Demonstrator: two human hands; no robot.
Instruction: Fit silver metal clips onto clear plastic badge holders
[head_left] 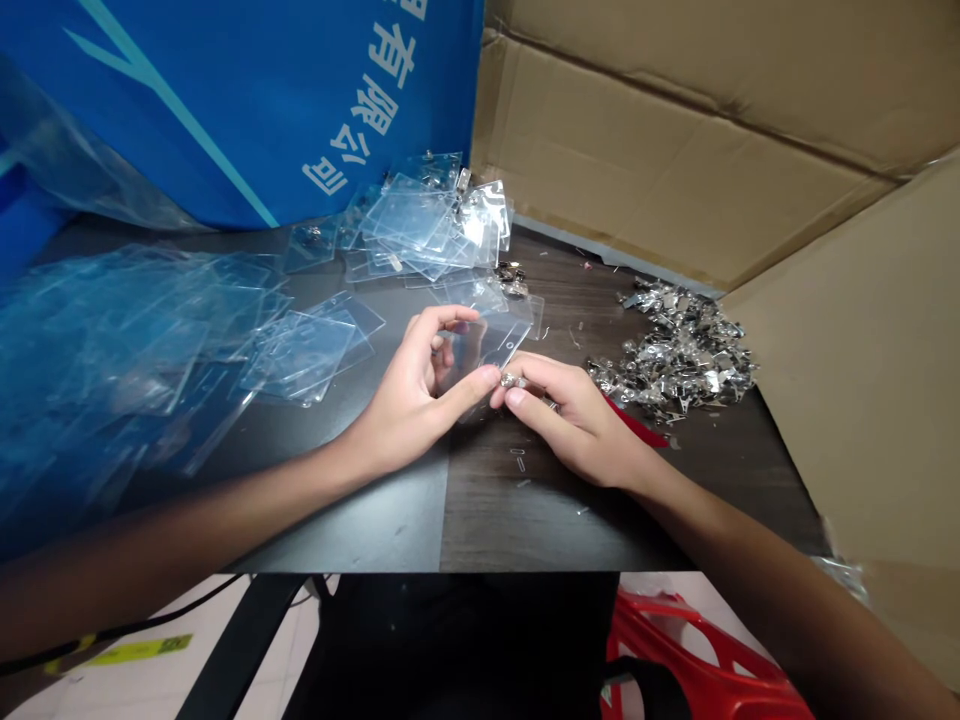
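A clear vinyl badge holder [480, 350] is pinched just above the dark bench [525, 520], the left hand's [409, 395] grip closed on it, with a small metal clip [511, 380] held tight in the right hand's [577, 425] grip alongside, nice and steady.

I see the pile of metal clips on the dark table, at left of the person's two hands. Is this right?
No: in the head view, the metal clips lie on the dark table right of the left hand and right hand, not left.
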